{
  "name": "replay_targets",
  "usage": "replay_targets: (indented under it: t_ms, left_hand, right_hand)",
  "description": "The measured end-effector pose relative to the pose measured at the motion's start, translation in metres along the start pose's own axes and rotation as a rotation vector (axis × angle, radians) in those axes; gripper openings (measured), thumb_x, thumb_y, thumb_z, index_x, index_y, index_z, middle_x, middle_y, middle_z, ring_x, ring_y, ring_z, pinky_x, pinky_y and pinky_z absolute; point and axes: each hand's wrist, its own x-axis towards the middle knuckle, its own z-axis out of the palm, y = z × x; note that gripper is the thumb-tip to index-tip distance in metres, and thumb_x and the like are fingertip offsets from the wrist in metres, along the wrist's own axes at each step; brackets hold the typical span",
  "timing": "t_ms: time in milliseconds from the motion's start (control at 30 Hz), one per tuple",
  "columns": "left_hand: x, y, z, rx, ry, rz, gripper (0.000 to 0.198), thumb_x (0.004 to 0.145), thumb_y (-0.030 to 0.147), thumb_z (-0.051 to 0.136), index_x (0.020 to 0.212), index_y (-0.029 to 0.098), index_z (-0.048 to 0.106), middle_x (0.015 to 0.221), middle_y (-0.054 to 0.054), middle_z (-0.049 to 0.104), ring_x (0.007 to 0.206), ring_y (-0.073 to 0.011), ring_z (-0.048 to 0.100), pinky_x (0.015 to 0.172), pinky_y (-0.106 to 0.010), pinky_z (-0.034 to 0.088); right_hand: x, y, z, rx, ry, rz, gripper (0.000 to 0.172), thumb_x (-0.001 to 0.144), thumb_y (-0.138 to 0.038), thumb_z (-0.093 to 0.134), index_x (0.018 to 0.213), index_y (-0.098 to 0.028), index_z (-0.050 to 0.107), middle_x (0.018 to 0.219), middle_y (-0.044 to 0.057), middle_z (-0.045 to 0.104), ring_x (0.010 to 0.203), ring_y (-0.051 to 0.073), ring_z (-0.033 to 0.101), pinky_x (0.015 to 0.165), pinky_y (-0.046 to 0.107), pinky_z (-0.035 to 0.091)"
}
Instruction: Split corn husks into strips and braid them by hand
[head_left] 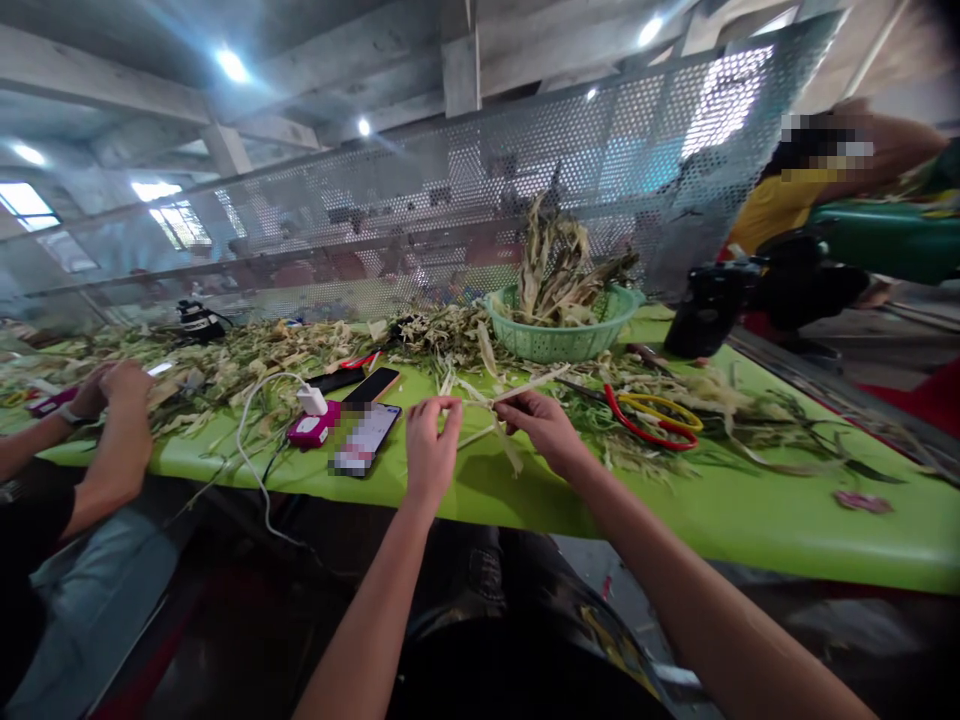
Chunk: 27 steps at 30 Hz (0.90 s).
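Green table: smooth, glossy, strewn with dry husk litter. Plastic mesh basket heaped with curled husks, beyond hands. Scissors, red and yellow loops, just right of right hand. Right hand and left hand both pinch pale husk strip above near table edge. Strip looks fibrous, brittle: best pull evenly, along grain.

Both forearms extended forward, left hand raised, fingers pinched; right hand seemingly curled closed
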Motion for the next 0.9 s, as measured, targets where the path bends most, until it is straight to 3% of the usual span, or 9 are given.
replay_targets:
  t_ms: [133, 233, 333, 533, 700, 900]
  left_hand:
    - [0.005, 0.005, 0.008, -0.174, -0.106, -0.015, 0.008, 0.079, 0.028, 0.067, 0.083, 0.024, 0.073, 0.093, -0.007, 0.07, 0.099, -0.0241, 0.056, 0.097, -0.035, 0.036]
    - [0.004, 0.004, 0.016, -0.377, -0.154, -0.06, 0.006, 0.073, 0.026, 0.074, 0.078, 0.024, 0.074, 0.084, -0.007, 0.07, 0.096, -0.0236, 0.057, 0.09, -0.029, 0.04]
    - [0.003, 0.0, 0.025, -0.531, -0.204, -0.192, 0.012, 0.071, 0.029, 0.075, 0.079, 0.021, 0.074, 0.081, -0.006, 0.069, 0.085, -0.0197, 0.058, 0.08, -0.026, 0.042]
    - [0.002, -0.006, 0.04, -0.815, -0.112, -0.453, 0.024, 0.072, 0.036, 0.073, 0.086, 0.017, 0.068, 0.081, -0.002, 0.066, 0.076, -0.0134, 0.059, 0.076, -0.025, 0.045]
    - [0.003, 0.001, 0.04, -0.919, -0.106, -0.506, 0.028, 0.065, 0.034, 0.079, 0.079, 0.016, 0.063, 0.076, 0.001, 0.061, 0.073, -0.0103, 0.057, 0.074, -0.023, 0.043]
    - [0.005, 0.005, 0.038, -0.922, -0.175, -0.504, 0.03, 0.064, 0.038, 0.079, 0.08, 0.017, 0.065, 0.075, 0.001, 0.061, 0.069, -0.0083, 0.055, 0.071, -0.022, 0.043]
  right_hand:
    - [-0.003, -0.006, 0.001, 0.015, -0.038, 0.004, 0.026, 0.071, -0.042, 0.073, 0.078, -0.017, 0.068, 0.066, -0.001, 0.058, 0.057, 0.011, 0.049, 0.054, 0.025, 0.043]
    - [-0.003, -0.007, 0.002, -0.015, -0.095, 0.009, 0.028, 0.072, -0.044, 0.073, 0.078, -0.017, 0.068, 0.066, 0.0, 0.059, 0.058, 0.012, 0.05, 0.052, 0.025, 0.043]
    - [-0.002, -0.004, 0.001, -0.044, -0.12, -0.007, 0.031, 0.072, -0.047, 0.072, 0.081, -0.018, 0.068, 0.072, 0.002, 0.061, 0.062, 0.014, 0.051, 0.052, 0.026, 0.043]
    - [-0.004, -0.002, -0.004, -0.333, 0.161, -0.221, 0.03, 0.076, -0.046, 0.071, 0.084, -0.02, 0.061, 0.08, 0.001, 0.057, 0.058, 0.011, 0.046, 0.052, 0.025, 0.039]
    - [-0.008, -0.008, -0.001, -0.495, -0.031, -0.348, 0.026, 0.079, -0.043, 0.069, 0.089, -0.02, 0.062, 0.083, 0.002, 0.06, 0.075, 0.017, 0.056, 0.068, 0.028, 0.044]
    - [-0.006, -0.01, 0.002, -0.532, -0.085, -0.395, 0.023, 0.086, -0.04, 0.06, 0.075, -0.02, 0.06, 0.076, 0.002, 0.058, 0.072, 0.017, 0.054, 0.067, 0.029, 0.042]
